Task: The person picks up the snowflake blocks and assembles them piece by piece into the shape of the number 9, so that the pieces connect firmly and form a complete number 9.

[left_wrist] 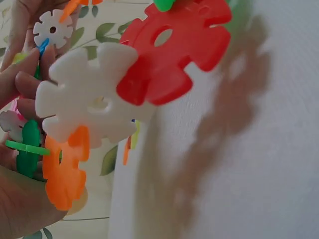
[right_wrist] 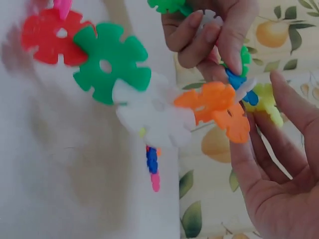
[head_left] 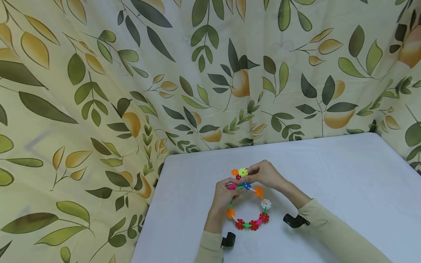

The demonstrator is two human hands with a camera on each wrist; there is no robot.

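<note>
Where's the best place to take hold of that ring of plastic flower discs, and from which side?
Take the ring of flower discs at its top arc, where both hands meet: left hand from the left, right hand from above. The discs there stand on edge, so fingers can probably pinch the flat faces. The lower arc hangs free.

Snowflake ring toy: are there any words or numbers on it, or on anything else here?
No, there is nothing to read in any view.
The ring of plastic snowflake discs held by the left hand and right hand is plain colour.
The white table and the leaf-print curtain carry no text either.
</note>
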